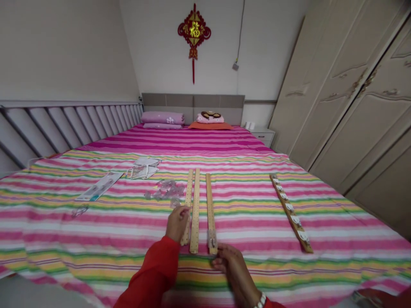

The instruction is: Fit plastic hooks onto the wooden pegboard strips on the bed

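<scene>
The right hand (229, 259), with one beaded bracelet (260, 300) at its wrist, has its fingers loosely bent just right of the near end of a single wooden strip (209, 201); whether they pinch its edge I cannot tell. One clear hook piece (212, 239) sits on that near end, close to the fingertips, and the strip runs away from the hand toward the headboard. The left hand (176, 222) has its fingers curled at the left edge of two pale, hole-dotted strips (195, 209) lying side by side; I cannot tell whether it grips anything. Well right of both hands is one brownish strip (291, 214) bearing six white pieces in a row. Beyond the left hand lies one pile of clear pieces (168, 189), overlapping too much to count. Further left are one small tangle of thin loops (80, 210) and one long flat packet (101, 186), then a stack of opened packaging (143, 167). At the far end, two folded bundles of bedding stand before the headboard (221, 105), under one red ornament (194, 30) on the wall.
</scene>
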{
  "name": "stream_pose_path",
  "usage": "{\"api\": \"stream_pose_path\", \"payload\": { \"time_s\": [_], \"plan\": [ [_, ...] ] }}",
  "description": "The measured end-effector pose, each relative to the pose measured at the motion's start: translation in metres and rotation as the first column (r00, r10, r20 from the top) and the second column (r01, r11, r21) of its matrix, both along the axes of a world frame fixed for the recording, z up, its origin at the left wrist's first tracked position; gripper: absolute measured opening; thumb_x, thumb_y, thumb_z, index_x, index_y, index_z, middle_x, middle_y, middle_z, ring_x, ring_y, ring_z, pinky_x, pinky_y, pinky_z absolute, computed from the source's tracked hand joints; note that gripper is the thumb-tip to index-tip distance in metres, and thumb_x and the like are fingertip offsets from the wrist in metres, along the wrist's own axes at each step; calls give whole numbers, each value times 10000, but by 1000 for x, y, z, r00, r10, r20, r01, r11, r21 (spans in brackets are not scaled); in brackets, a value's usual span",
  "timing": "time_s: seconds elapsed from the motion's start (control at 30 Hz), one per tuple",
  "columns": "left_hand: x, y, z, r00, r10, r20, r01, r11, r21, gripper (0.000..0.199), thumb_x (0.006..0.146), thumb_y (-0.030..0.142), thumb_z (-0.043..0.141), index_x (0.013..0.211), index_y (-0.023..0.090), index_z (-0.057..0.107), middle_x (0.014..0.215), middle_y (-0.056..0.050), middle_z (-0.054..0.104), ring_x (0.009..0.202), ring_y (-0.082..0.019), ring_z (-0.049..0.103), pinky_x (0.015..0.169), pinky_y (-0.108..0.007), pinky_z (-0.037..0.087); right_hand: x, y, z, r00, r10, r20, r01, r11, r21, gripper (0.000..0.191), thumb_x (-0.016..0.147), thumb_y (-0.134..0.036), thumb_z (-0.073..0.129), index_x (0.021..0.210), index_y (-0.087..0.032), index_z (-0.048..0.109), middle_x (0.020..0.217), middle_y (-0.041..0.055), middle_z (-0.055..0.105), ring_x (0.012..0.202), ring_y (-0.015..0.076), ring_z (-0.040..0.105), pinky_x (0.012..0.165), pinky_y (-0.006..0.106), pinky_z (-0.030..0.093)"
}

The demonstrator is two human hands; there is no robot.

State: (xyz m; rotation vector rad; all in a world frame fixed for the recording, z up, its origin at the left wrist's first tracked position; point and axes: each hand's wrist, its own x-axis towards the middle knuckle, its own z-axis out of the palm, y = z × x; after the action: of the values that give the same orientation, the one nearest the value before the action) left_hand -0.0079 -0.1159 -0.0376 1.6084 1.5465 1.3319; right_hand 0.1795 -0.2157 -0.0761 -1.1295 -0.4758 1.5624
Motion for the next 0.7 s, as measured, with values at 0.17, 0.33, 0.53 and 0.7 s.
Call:
{"api": "stream_pose_path", "payload": {
  "time_s": [0.17, 0.33, 0.53, 0.7],
  "plan": [
    [-36, 11, -8, 973, 197, -121, -189, 979, 71, 228, 679, 347, 584, 807, 178, 667, 794, -54, 624, 704, -185, 577, 699, -329, 500, 10, 1, -6, 979, -73, 189, 73, 997, 5, 334, 516, -336, 733, 773, -134, 661, 367, -18, 554, 302, 110, 445, 320, 203, 314],
    [-39, 16, -15, 976, 139, -167, -122, 987, 107, 166, 673, 359, 583, 673, 198, 622, 728, -47, 607, 692, -192, 566, 676, -326, 479, 20, 10, 7, 925, -227, 304, 189, 970, 150, 360, 478, -393, 769, 722, -152, 660, 450, -30, 572, 340, 82, 410, 347, 206, 296],
    [-36, 9, -3, 998, 68, -8, -68, 997, 26, 219, 666, 403, 629, 641, 185, 610, 700, -30, 627, 707, -180, 576, 673, -298, 449, 25, 13, 29, 914, -167, 370, 72, 963, 258, 368, 536, -461, 768, 711, -156, 659, 489, -34, 552, 399, 89, 411, 396, 221, 323],
    [-24, -14, 29, 906, -75, 416, 200, 943, -264, 349, 556, 445, 784, 672, 154, 628, 667, -16, 665, 654, -139, 596, 624, -237, 455, 16, 16, 38, 923, -91, 374, -43, 941, 335, 380, 596, -504, 761, 713, -158, 659, 541, -12, 566, 486, 112, 462, 447, 224, 360]
  ]
}}
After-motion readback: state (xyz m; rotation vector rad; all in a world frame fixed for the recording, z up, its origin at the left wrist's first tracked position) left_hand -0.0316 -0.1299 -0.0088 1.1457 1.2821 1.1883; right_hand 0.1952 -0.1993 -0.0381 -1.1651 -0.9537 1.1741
